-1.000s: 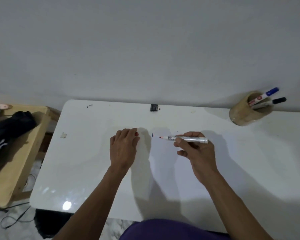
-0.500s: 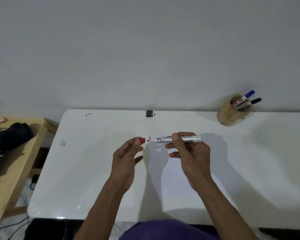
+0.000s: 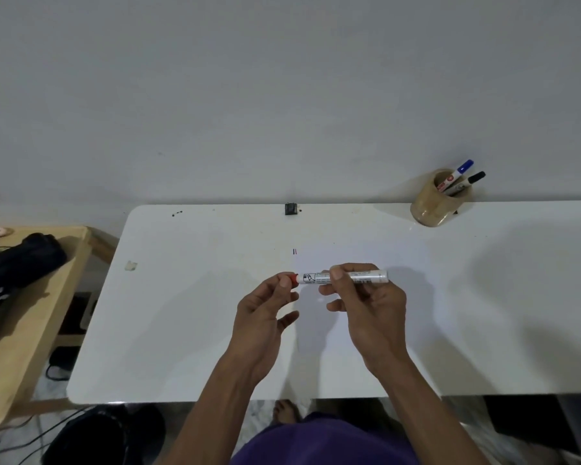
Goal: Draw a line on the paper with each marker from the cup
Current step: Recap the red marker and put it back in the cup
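My left hand (image 3: 265, 317) had brought the red cap (image 3: 294, 278) onto the light, stiff marker (image 3: 344, 277), fingers clamped mid-barrel in my right hand (image 3: 366, 303), well short of the cup (image 3: 430, 209).

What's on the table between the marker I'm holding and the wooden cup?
In the head view, only bare white table lies between the marker in the right hand and the cup.
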Demonstrator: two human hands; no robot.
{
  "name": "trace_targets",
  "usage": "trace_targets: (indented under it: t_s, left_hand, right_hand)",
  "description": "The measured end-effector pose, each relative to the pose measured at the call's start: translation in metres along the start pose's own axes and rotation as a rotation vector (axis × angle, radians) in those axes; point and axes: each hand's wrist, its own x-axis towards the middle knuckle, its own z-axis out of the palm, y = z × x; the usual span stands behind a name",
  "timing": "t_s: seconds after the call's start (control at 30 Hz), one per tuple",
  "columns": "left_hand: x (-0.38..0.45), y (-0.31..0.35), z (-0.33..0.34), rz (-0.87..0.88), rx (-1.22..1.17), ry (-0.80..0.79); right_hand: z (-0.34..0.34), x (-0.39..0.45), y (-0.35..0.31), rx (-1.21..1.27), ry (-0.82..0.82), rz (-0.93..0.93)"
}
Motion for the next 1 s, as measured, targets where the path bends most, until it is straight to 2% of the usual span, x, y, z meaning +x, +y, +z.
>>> trace_targets:
  t_s: [0.3, 0.4, 0.47, 0.57, 0.63, 0.7, 0.87, 1.0]
  left_hand:
    - [0.001, -0.009, 0.008, 0.008, -0.021, -0.042]
    - [0.004, -0.003, 0.017, 0.067, -0.022, -0.015]
    - [0.009, 0.004, 0.026, 0.134, 0.055, 0.028]
    - [0.018, 0.015, 0.048, 0.261, 0.271, 0.047]
    - [0.022, 0.019, 0.070, 0.323, 0.390, -0.005]
    - [0.027, 0.021, 0.095, 0.370, 0.471, -0.048]
    - [0.045, 0.018, 0.155, 0.339, 0.526, -0.117]
    - [0.076, 0.007, 0.197, 0.314, 0.577, -0.014]
  right_hand:
    - [-0.013, -0.007, 0.005, 0.118, 0.035, 0.131]
    - [-0.023, 0.002, 0.005, 0.166, 0.123, 0.168]
    - [-0.036, 0.012, 0.004, -0.066, 0.193, 0.009]
    - [-0.052, 0.027, 0.000, -0.501, 0.084, -0.331]
    - [-0.059, 0.040, 0.002, -0.639, -0.008, -0.486]
    - [-0.068, 0.052, 0.003, -0.703, -0.021, -0.580]
    - [-0.114, 0.086, -0.009, -0.666, 0.020, -0.523]
    - [-0.155, 0.128, -0.041, -0.431, 0.182, -0.433]
